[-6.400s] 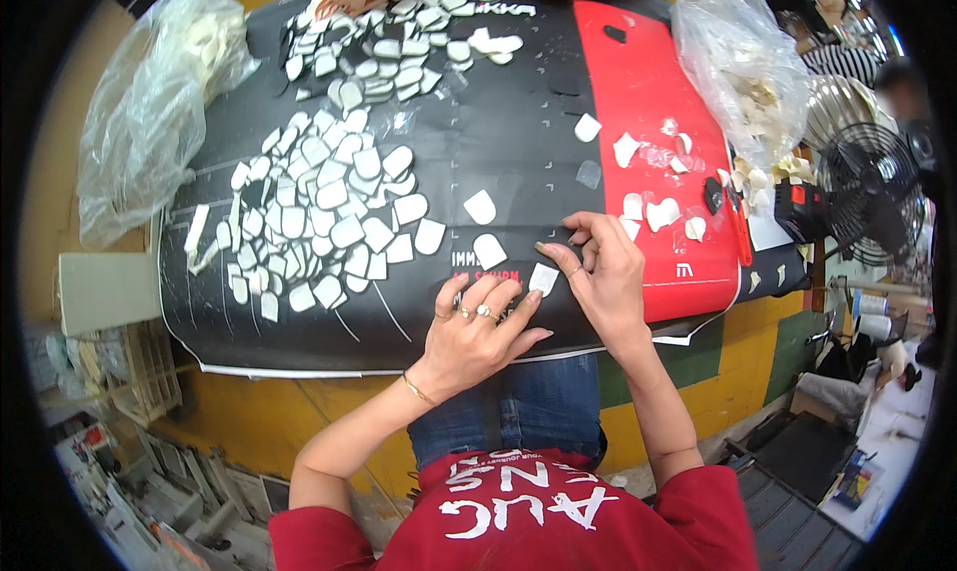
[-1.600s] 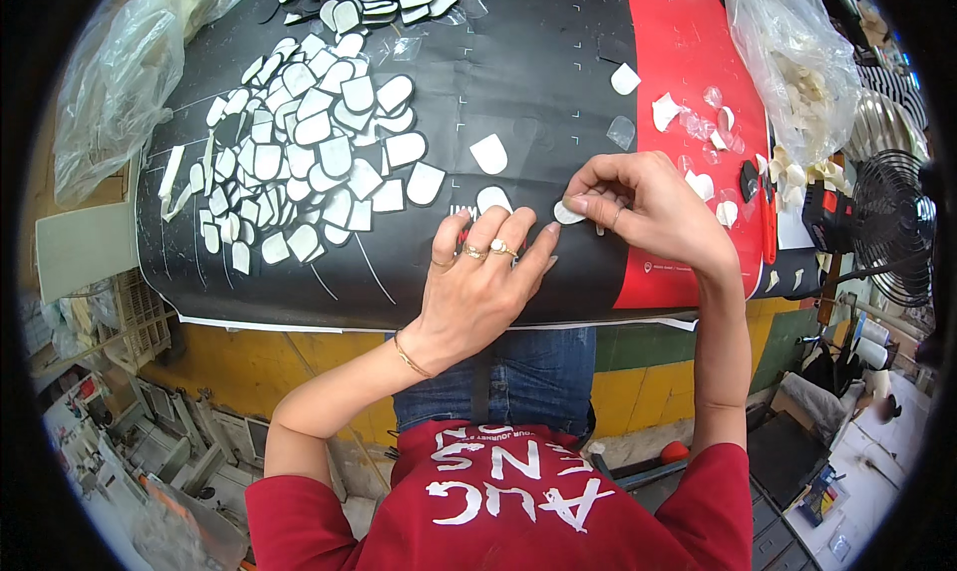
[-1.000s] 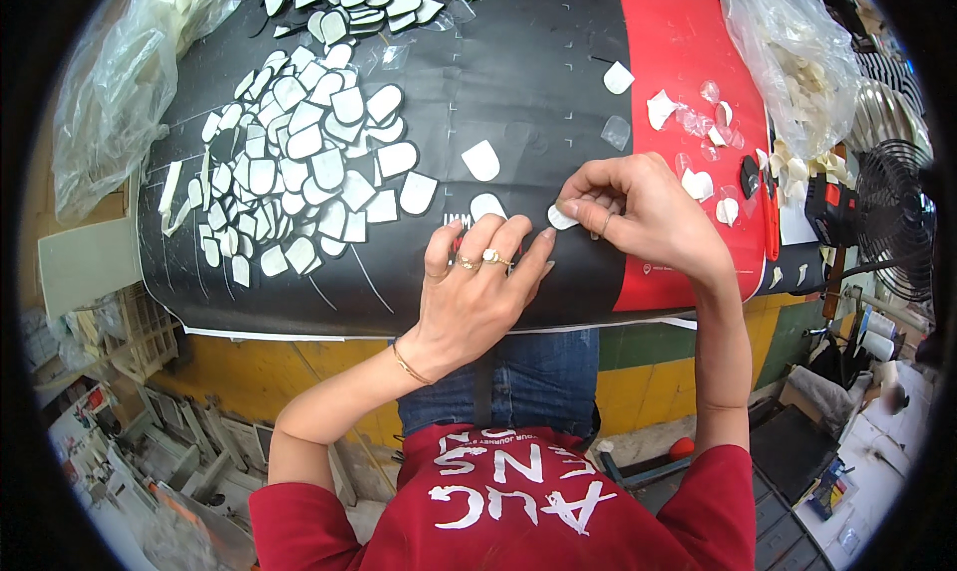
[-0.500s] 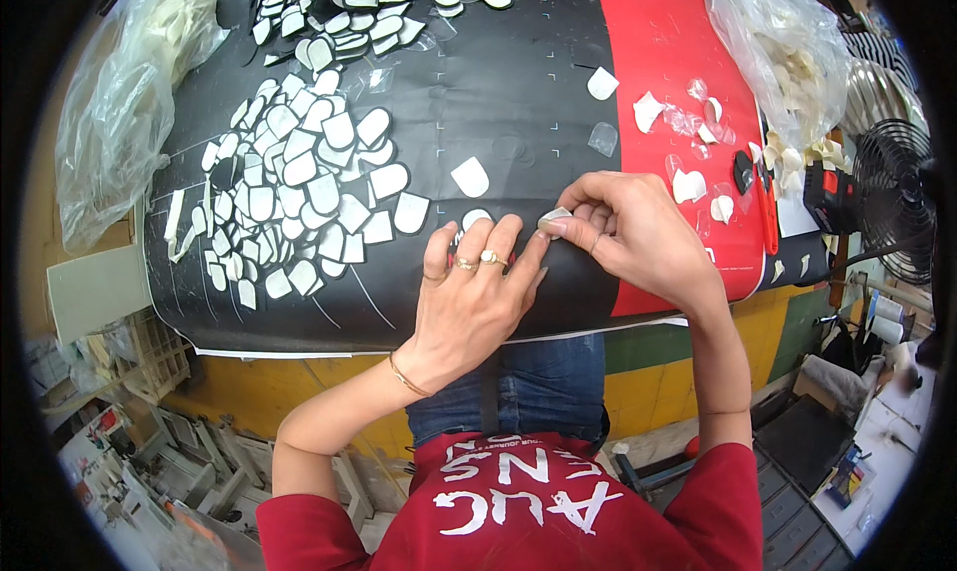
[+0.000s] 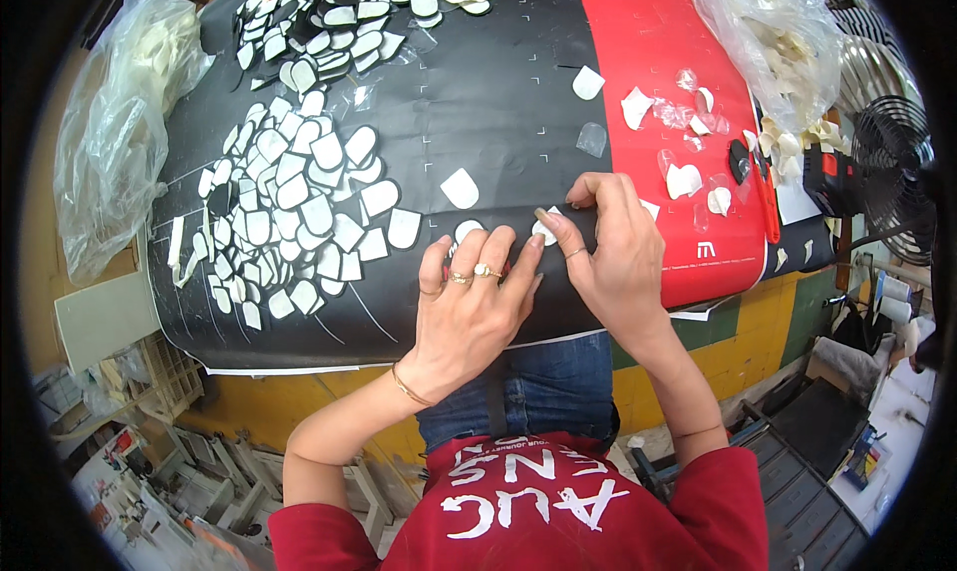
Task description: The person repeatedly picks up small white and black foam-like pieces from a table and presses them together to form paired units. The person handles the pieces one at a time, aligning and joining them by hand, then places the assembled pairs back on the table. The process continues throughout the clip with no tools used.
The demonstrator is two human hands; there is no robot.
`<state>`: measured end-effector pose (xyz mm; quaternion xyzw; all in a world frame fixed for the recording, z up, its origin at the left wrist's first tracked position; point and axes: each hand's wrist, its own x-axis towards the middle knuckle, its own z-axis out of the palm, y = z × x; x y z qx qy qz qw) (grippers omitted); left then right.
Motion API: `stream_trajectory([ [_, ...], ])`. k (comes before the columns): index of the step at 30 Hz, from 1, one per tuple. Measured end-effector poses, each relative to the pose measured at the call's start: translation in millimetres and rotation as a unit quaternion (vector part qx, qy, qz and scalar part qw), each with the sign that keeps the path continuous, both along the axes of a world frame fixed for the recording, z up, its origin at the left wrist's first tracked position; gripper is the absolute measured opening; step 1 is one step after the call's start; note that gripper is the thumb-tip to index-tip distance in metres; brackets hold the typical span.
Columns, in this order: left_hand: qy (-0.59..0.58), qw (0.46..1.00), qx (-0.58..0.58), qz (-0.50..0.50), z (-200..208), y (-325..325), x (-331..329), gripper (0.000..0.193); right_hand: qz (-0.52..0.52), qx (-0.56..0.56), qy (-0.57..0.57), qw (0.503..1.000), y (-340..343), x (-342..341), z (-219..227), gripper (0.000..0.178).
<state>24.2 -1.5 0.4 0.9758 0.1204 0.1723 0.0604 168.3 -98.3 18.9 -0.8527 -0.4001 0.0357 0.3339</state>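
Note:
My left hand (image 5: 469, 297) rests on the black sheet (image 5: 478, 102) with its fingers bent and a little apart. A pale rounded piece (image 5: 468, 230) shows just beyond its fingertips. Another small white piece (image 5: 544, 234) lies between my two hands, beside my left index fingertip. The thumb of my right hand (image 5: 620, 247) touches the edge of this piece, while the right index finger is raised away from the thumb. A white rounded tab (image 5: 461, 188) lies farther off. What is under my left palm is hidden.
Left of my hands spreads a pile of white tabs with dark edges (image 5: 299, 212); a second pile (image 5: 339, 42) lies beyond. Scraps of white and clear film (image 5: 683, 180) dot the red sheet (image 5: 708, 242). Plastic bags (image 5: 130, 122) flank the table. A black fan (image 5: 892, 162) stands right.
My right thumb and index finger have parted from their pinch, and the white piece now lies lower between the hands. At the far edge a blurred dark shape has come into view.

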Motion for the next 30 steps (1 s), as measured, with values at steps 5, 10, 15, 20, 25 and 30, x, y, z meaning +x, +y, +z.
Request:
stream_trajectory([
  [5,-0.009,1.0,0.009,-0.004,0.7,0.0,2.2,0.038,-0.047,0.054,-0.003,0.997,0.4,-9.5,-13.8,0.023],
  [10,-0.033,0.999,0.04,-0.016,-1.5,-1.7,1.7,0.031,-0.1,0.101,0.011,0.99,1.9,-9.6,-23.2,0.033],
  [15,-0.107,0.991,0.024,-0.077,-12.0,-7.1,-18.7,0.036,-0.084,0.242,-0.05,0.965,-8.2,-18.9,-23.6,0.025],
  [20,-0.172,0.973,0.07,-0.14,-26.7,-1.9,-32.7,0.025,-0.069,0.242,-0.111,0.962,-19.5,-7.0,-16.0,0.017],
  [25,-0.203,0.96,0.12,-0.153,-25.6,7.3,-33.1,0.02,-0.164,0.079,-0.119,0.976,-64.8,61.6,-1.8,0.026],
  [30,-0.241,0.955,0.175,0.007,8.4,56.9,-43.8,0.017,-0.177,-0.063,-0.16,0.969,-108.5,120.9,-4.4,0.033],
])
